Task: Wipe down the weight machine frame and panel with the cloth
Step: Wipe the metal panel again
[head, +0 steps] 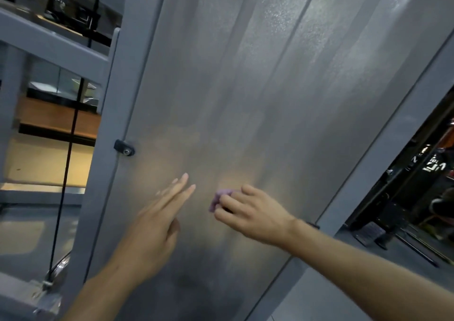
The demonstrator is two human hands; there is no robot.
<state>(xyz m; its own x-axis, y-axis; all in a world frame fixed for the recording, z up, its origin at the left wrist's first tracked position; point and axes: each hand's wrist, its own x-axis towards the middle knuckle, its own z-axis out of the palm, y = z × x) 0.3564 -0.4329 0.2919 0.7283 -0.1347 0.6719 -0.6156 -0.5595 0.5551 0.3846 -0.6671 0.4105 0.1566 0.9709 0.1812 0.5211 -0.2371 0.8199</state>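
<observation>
Head view: right hand (248, 212) is bunching the soft, light purple cloth (219, 199) against the rigid panel (245, 87); left hand (157, 225) is hovering flat, fingers straight.

I see the panel (245, 87), a tall grey ribbed sheet with a dull sheen, tilted in my view and set in the grey painted frame (108, 129). The cloth (219, 197), small, purple and bunched, lies pressed against the panel's lower middle.
</observation>
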